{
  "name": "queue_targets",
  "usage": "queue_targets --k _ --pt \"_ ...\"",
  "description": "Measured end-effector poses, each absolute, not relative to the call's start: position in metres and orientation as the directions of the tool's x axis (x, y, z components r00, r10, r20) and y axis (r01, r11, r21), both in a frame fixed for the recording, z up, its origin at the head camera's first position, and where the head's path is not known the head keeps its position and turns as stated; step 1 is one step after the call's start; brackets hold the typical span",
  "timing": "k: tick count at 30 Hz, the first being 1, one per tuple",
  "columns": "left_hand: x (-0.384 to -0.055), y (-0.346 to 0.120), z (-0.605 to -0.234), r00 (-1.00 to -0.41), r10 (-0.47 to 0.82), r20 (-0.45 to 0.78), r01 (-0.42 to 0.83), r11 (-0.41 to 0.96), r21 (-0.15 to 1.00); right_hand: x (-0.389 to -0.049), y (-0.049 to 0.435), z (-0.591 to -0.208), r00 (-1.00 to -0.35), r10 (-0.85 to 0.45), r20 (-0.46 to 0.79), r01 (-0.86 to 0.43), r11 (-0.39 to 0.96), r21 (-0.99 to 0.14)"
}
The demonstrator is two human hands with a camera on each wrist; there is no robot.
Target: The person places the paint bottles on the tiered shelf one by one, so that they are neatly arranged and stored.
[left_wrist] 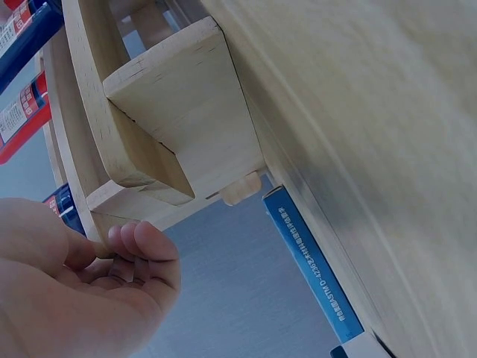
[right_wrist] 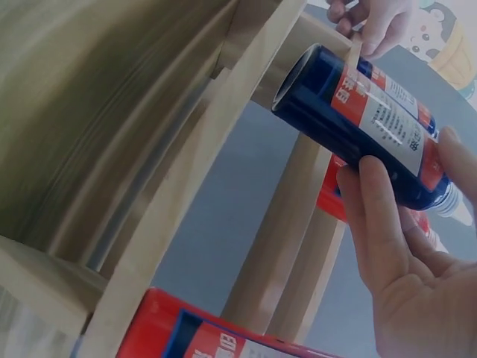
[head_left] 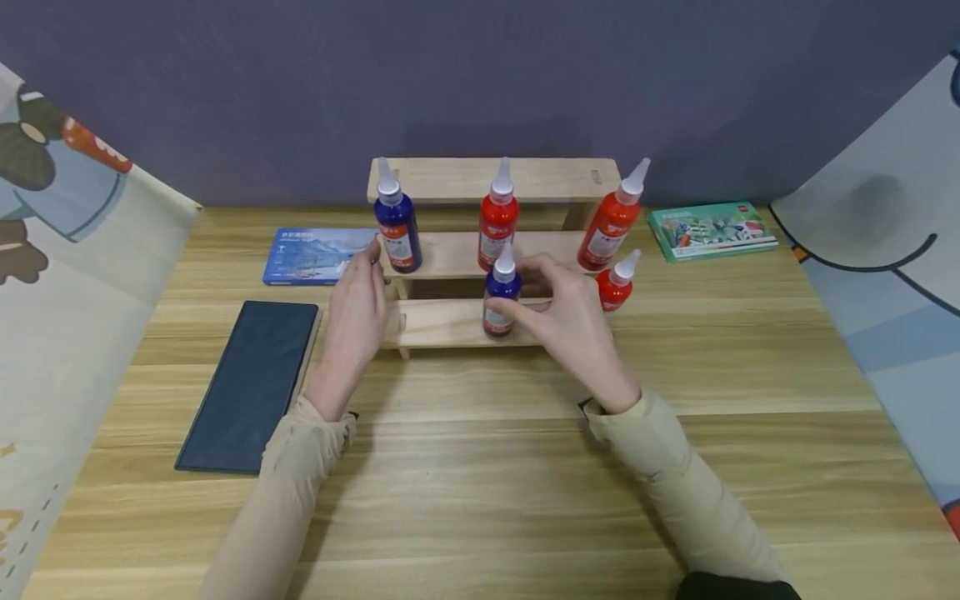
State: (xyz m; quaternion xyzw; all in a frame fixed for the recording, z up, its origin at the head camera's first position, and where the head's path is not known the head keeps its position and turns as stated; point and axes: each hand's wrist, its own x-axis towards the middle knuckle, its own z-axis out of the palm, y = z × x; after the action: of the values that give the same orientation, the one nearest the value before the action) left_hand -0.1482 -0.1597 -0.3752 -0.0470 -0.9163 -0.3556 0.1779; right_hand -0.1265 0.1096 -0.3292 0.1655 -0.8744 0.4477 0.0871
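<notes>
In the head view my right hand point(head_left: 566, 321) pinches a dark blue squeeze bottle point(head_left: 501, 302) with a white pointed nozzle, over the lowest tier of a stepped wooden rack point(head_left: 442, 323). The bottle's base shows in the right wrist view, off the plank. My left hand point(head_left: 358, 304) grips the left end of the middle tier, its fingers curled in the left wrist view. Beside it on that tier stands another blue bottle point(head_left: 400, 229). A red bottle point(head_left: 498, 221) is mid-tier, and a tilted red bottle point(head_left: 609, 225) is at the right end.
A smaller-looking red bottle point(head_left: 615, 283) stands at the right of the lowest tier, partly behind my right hand. Left of the rack lie a blue box point(head_left: 315, 254) and a dark notebook point(head_left: 251, 383). To the right is a green box point(head_left: 712, 231). A dark panel point(head_left: 480, 83) rises behind.
</notes>
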Motion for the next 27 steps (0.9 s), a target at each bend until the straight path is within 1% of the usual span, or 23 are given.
queue_targets --k 6,18,27 --pt "-0.1484 -0.1598 -0.3744 -0.932 -0.037 0.36 0.215 0.744 0.633 -0.1272 0.1063 -0.3332 -0.929 -0.206 0.308 -0.37 0.564 -0.738" --pt "-0.1464 -0.162 -0.3753 -0.94 -0.035 0.34 0.203 0.744 0.636 -0.1265 0.1042 -0.3394 -0.913 -0.236 0.333 -0.407 0.587 -0.699" --pt "-0.1479 -0.1627 -0.3788 -0.935 -0.03 0.355 0.22 0.734 0.643 -0.1225 0.1045 -0.334 -0.911 -0.271 0.31 -0.412 0.59 -0.694"
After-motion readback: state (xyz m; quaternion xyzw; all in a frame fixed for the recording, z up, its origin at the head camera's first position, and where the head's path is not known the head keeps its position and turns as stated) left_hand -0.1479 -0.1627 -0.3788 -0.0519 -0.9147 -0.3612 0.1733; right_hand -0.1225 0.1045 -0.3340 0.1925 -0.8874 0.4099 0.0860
